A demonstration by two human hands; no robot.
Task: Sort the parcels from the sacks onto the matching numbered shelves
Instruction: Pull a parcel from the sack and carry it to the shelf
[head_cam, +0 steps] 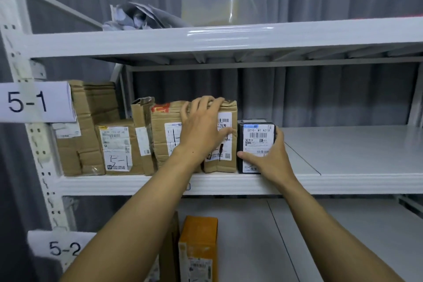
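Note:
A small black parcel (258, 137) with a white label stands on the shelf (354, 183) marked 5-1 (28, 102), at the right end of a row of parcels. My right hand (272, 160) grips it, thumb on its lower front and fingers round its right side. Just left of it stands a tall brown cardboard parcel (225, 162). My left hand (201, 130) presses flat against that parcel's front, with the fingertips reaching its top edge.
Several more cardboard parcels (116, 146) fill the left of the 5-1 shelf. Right of the black parcel is bare shelf. An orange box (199, 242) stands on the shelf below, labelled 5-2 (65, 247). Above sit a clear plastic tub (217, 0) and crumpled bags (137, 16).

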